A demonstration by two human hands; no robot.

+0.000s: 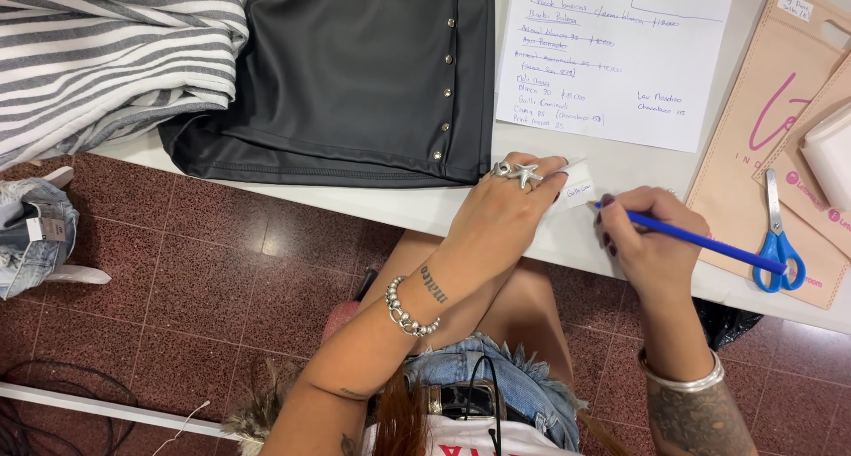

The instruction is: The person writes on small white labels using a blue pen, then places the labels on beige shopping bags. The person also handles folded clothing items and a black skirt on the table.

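Gripping a blue pen (700, 241) between thumb and curled fingers, the right hand (645, 243) rests on the white table (417, 206), with the pen's tip just off the right edge of a small white label (578, 188). That label lies flat on the table, and the left hand (510, 210) presses down on its left end, fingers bent and closed over the paper; a star-shaped ring (523, 173) sits on one finger and a beaded bracelet (409, 314) circles the wrist. Just beyond the left hand's knuckles lies a black studded garment (355, 75), and farther out to that side, a grey-and-white striped garment (106, 48). Directly above the label, past both hands, a handwritten sheet of paper (612, 57) lies flat. Beside the pen's back end, blue-handled scissors (778, 243) rest on a tan bag (762, 128) with pink lettering. Well off to the left, down on the reddish tiled floor (204, 279), a piece of denim (35, 234) lies by itself.
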